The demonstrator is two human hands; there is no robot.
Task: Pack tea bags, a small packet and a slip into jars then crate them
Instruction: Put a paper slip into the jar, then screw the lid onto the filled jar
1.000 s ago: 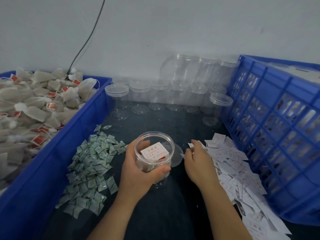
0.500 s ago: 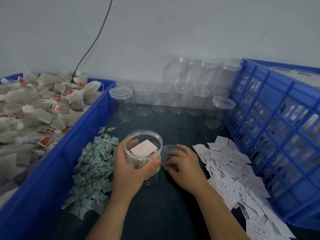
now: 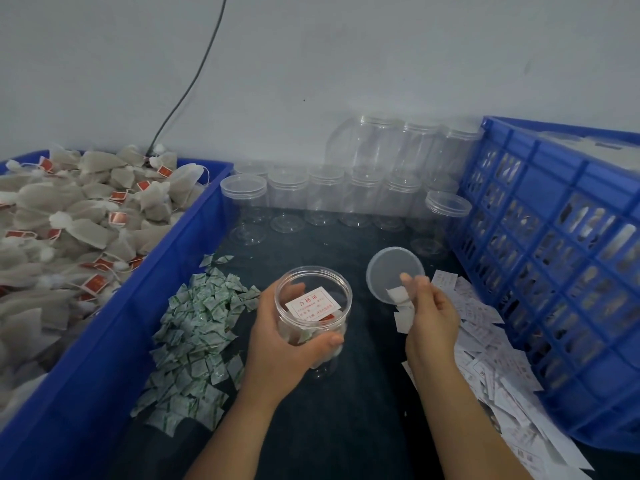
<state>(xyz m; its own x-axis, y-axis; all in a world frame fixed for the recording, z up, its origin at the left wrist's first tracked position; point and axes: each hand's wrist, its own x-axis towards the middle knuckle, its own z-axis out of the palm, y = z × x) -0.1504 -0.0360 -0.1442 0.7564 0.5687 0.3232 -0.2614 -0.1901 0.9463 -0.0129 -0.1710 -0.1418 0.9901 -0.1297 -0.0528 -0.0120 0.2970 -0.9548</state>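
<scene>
Head view: dark table [image 3: 363,410] strip between blue bins; left hand [image 3: 284,344] grips open jar [image 3: 313,317], right hand [image 3: 431,317] pinches lid [image 3: 393,273].

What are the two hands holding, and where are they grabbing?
Left hand wraps the open jar around its side. Right hand pinches the clear lid at its lower edge.

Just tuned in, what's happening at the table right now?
A person is packing a clear jar. The left hand holds the open jar, which already has tea bags and a white slip inside. The right hand holds up the clear lid beside the jar, not yet on it. The blue crate waits at the right.
</scene>
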